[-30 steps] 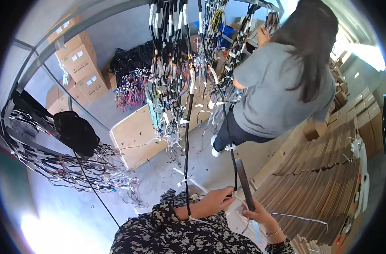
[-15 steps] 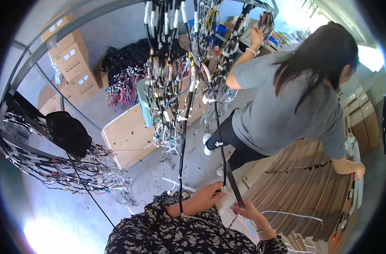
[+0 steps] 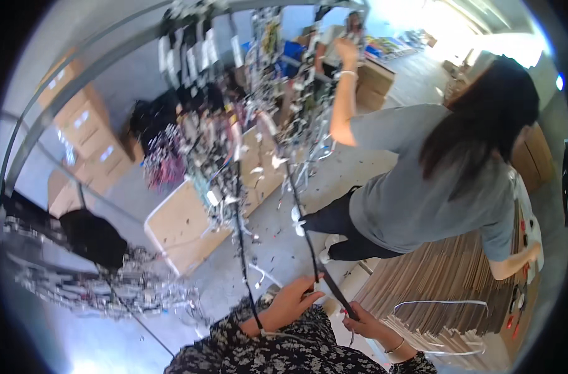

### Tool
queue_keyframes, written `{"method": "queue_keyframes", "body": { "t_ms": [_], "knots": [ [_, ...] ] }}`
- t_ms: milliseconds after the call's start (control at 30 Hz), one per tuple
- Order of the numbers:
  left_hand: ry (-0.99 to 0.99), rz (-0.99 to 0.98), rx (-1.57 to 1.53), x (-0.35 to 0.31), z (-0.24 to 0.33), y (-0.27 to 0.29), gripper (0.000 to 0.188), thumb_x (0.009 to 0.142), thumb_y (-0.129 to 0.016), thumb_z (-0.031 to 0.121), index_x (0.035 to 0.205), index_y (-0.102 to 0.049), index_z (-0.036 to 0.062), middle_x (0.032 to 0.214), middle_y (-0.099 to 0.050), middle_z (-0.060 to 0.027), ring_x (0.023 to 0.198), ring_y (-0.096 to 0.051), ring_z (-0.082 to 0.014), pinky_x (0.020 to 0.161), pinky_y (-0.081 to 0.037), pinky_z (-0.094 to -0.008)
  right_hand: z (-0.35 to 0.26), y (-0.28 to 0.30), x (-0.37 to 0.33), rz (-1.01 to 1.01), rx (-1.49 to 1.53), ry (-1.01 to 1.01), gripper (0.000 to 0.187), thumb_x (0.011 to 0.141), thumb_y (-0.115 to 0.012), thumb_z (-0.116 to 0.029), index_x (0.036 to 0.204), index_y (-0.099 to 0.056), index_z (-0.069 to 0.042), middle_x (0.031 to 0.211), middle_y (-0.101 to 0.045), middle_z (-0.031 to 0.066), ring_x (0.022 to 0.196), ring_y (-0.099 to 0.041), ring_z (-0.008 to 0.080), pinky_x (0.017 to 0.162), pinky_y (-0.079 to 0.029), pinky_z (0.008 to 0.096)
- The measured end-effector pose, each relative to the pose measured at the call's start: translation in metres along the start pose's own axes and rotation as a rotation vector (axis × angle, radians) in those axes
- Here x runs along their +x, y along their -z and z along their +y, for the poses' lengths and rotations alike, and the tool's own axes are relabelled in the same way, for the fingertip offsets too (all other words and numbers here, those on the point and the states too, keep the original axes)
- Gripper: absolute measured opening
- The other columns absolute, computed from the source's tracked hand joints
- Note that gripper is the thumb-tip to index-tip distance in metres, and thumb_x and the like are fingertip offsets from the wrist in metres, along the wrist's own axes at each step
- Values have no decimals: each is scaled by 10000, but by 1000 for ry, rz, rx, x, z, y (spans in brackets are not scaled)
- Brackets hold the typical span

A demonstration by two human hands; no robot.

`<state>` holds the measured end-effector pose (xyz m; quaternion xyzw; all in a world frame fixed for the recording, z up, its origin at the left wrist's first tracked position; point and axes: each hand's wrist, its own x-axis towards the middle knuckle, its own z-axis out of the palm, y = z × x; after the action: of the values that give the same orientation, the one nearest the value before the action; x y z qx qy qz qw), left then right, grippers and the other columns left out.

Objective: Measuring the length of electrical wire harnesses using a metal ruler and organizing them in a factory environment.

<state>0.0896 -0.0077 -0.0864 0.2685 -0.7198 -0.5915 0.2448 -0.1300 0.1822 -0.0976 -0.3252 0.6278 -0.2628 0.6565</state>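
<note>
My left hand (image 3: 294,303) is closed around the lower end of a black-wrapped wire harness branch (image 3: 304,240) that hangs down in front of me. Just to its right, my right hand (image 3: 364,322) grips a dark, flat black strip (image 3: 337,293), which slants up toward the left hand's fingertips. Whether the strip touches the harness there I cannot tell. A second black harness branch (image 3: 241,249) runs down past my left wrist. Above, bundled wires with white connectors (image 3: 212,149) hang in a blurred mass.
A co-worker in a grey shirt (image 3: 415,165) stands at the right, one hand raised to hanging wires. Stacked flat cardboard (image 3: 440,280) lies at lower right. Cartons (image 3: 84,134) and a black wire pile (image 3: 156,128) stand far left. More wiring (image 3: 103,290) hangs at left.
The view has swung, shifting the hanging harnesses leftward. My hands keep their holds, lying slightly lower in the picture. The co-worker's raised arm remains up at the wires.
</note>
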Motion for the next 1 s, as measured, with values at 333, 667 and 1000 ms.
{"method": "queue_keyframes", "body": {
  "t_ms": [333,667,1000],
  "knots": [
    [-68,82,127,4,-2,-5,406,825,-761,151,1176,-618,4,810,-537,-90,686,-534,-197,607,-448,-294,5,-10,-1,47,-109,163,334,1033,-464,-359,1202,-606,-107,783,-493,-29,723,-460,72,663,-412,237],
    [-121,127,160,5,8,-7,448,814,-771,141,1225,-624,37,1049,-568,-90,795,-586,-157,595,-471,-248,34,1,-3,-126,23,94,535,1058,-273,-472,1216,-640,-116,621,-478,-20,626,-475,82,622,-412,239],
    [-53,57,134,7,7,-5,505,905,-665,175,1353,-499,10,1407,-473,-212,1067,-626,-306,800,-533,-311,10,10,-36,-316,233,-16,586,1065,-257,-443,1200,-605,9,618,-393,-33,554,-399,82,536,-385,247]
  ]
}}
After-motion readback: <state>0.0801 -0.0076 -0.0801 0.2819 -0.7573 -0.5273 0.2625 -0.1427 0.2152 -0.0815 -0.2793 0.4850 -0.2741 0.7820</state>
